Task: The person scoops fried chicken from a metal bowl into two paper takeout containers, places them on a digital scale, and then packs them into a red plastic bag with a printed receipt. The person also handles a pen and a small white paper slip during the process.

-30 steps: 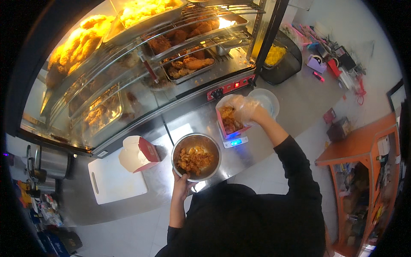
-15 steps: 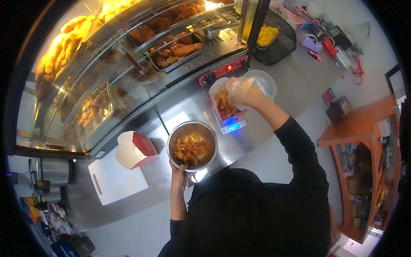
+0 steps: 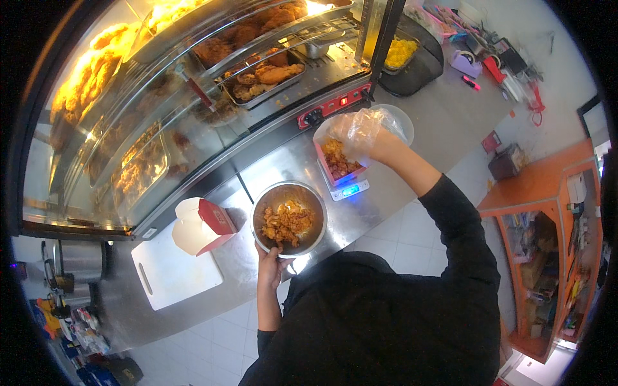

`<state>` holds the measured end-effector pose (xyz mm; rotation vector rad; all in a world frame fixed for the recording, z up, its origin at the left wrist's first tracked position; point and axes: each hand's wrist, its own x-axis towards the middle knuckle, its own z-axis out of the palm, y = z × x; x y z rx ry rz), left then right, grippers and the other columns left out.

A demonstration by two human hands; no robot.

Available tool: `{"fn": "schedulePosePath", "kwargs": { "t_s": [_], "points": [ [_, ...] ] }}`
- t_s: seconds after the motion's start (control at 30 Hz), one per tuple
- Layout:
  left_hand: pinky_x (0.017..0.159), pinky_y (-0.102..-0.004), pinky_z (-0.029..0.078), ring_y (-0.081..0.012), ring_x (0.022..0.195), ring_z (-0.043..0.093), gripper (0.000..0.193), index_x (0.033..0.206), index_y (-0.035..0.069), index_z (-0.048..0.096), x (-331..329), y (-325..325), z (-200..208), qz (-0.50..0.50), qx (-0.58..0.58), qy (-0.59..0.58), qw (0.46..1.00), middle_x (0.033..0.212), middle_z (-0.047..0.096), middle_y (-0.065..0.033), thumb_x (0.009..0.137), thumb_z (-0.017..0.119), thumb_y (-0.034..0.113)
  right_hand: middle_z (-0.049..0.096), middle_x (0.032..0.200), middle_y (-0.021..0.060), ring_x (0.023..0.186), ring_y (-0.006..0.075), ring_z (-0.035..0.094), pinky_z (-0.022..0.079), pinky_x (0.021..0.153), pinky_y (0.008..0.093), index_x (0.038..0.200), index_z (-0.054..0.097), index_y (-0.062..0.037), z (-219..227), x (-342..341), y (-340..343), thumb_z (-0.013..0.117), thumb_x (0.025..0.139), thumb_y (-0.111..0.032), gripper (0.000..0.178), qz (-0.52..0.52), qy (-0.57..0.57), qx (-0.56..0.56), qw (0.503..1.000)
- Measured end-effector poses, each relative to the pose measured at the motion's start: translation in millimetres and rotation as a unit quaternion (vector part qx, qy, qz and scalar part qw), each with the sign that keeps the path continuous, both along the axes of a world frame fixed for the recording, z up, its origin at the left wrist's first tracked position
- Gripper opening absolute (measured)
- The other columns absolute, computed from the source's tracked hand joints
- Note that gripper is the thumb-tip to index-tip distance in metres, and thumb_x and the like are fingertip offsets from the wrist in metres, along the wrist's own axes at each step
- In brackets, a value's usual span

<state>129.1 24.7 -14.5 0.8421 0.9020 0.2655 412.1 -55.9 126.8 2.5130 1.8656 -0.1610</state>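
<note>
My left hand (image 3: 270,262) grips the near rim of a steel mixing bowl (image 3: 320,239), thumb over the edge. Pieces of fried chicken (image 3: 288,222) lie in the bowl. My right hand (image 3: 362,134), in a clear plastic glove, is over the right side of an open paper takeaway box (image 3: 324,168). Its fingers are blurred by the glove, so I cannot make out whether they hold anything. Chicken pieces (image 3: 337,157) fill the box, which stands on a small digital scale (image 3: 351,189) with a lit blue display. A pale round tub (image 3: 404,122) is partly hidden behind that hand.
A heated display cabinet (image 3: 257,122) with trays of fried chicken runs along the back. To the left, a red and white takeaway box (image 3: 205,226) stands partly on a white cutting board (image 3: 168,278). A tray of yellow food (image 3: 400,53) sits beyond the cabinet's right end.
My gloved right hand has shifted slightly over the takeaway box, and its forearm has come a little nearer and to the right. The left hand and the bowl stay in place.
</note>
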Motion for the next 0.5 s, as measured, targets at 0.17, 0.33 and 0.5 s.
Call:
{"fn": "schedulePosePath", "kwargs": {
  "t_s": [0.17, 0.33, 0.5],
  "points": [
    [0.053, -0.0335, 0.053, -0.0315, 0.089, 0.049, 0.064, 0.121, 0.018, 0.007, 0, 0, -2, -0.004, -0.002, -0.005, 1.0, 0.112, 0.03, -0.0188, 0.068, 0.035, -0.004, 0.058, 0.078, 0.0098, 0.07, 0.0263, 0.057, 0.046, 0.055, 0.0375, 0.078, 0.06, -0.0123, -9, 3, 3, 0.054, 0.057, -0.014, 0.022, -0.023, -0.036, -0.068, 0.997],
    [0.055, -0.0346, 0.053, -0.0312, 0.089, 0.049, 0.063, 0.12, 0.018, 0.008, 0, 0, 0, 0.005, -0.006, 0.009, 1.0, 0.11, 0.031, -0.0184, 0.068, 0.035, -0.005, 0.059, 0.075, 0.008, 0.07, 0.0257, 0.058, 0.045, 0.054, 0.0403, 0.069, 0.059, -0.0127, -9, -3, 4, 0.054, 0.063, -0.022, 0.012, -0.021, -0.061, -0.114, 0.991],
    [0.057, -0.0352, 0.053, -0.0309, 0.089, 0.049, 0.061, 0.119, 0.017, 0.009, -1, 0, -1, -0.008, -0.001, -0.006, 1.0, 0.109, 0.031, -0.0181, 0.068, 0.035, -0.004, 0.058, 0.073, 0.0097, 0.066, 0.0272, 0.058, 0.046, 0.051, 0.0381, 0.079, 0.059, -0.0138, -14, -3, 4, 0.056, 0.056, -0.012, 0.023, 0.005, -0.109, -0.098, 0.989]
  ]
}}
